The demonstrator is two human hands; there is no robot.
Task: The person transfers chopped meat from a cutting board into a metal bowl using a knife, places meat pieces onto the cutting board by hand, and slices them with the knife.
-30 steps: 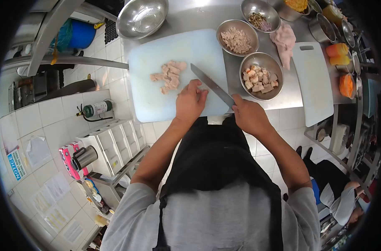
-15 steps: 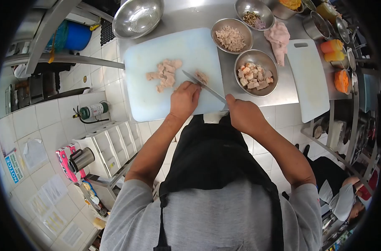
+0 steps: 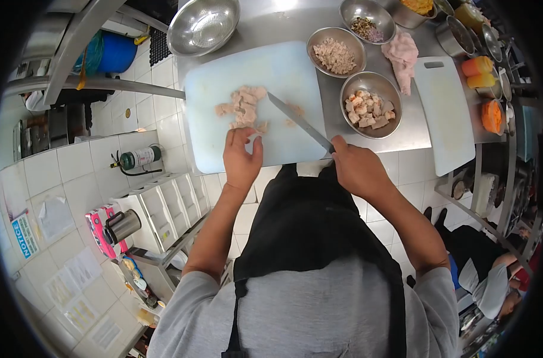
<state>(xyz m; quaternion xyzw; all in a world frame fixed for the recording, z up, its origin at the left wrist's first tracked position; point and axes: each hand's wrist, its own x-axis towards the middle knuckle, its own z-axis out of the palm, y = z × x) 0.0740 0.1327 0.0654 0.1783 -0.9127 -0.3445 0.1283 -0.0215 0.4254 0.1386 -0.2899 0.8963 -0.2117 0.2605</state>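
Note:
My right hand point(image 3: 359, 167) is wrapped around the handle of a knife point(image 3: 301, 123), whose blade points up and left across the white cutting board point(image 3: 212, 80). Beside a pile of pale meat chunks point(image 3: 245, 105), my left hand point(image 3: 243, 158) is open, thumb and fingers apart, fingertips at the pile's lower edge. Small chopped meat bits point(image 3: 295, 110) lie right of the blade, partly hidden by it. Off the board's right side stand a steel bowl of meat cubes point(image 3: 370, 110) and a steel bowl of finely chopped meat point(image 3: 335, 56).
A perforated steel bowl point(image 3: 203, 27) sits at the back left. Further right are a bowl of chopped seasoning point(image 3: 367, 28), a pink cloth point(image 3: 401, 56) and a second cutting board point(image 3: 441, 113) overhanging the table edge. Another person point(image 3: 486, 271) is at the lower right.
My left hand has moved left and down, from beside the blade to the meat pile. The knife stays in my right hand, its blade now farther from my left fingers.

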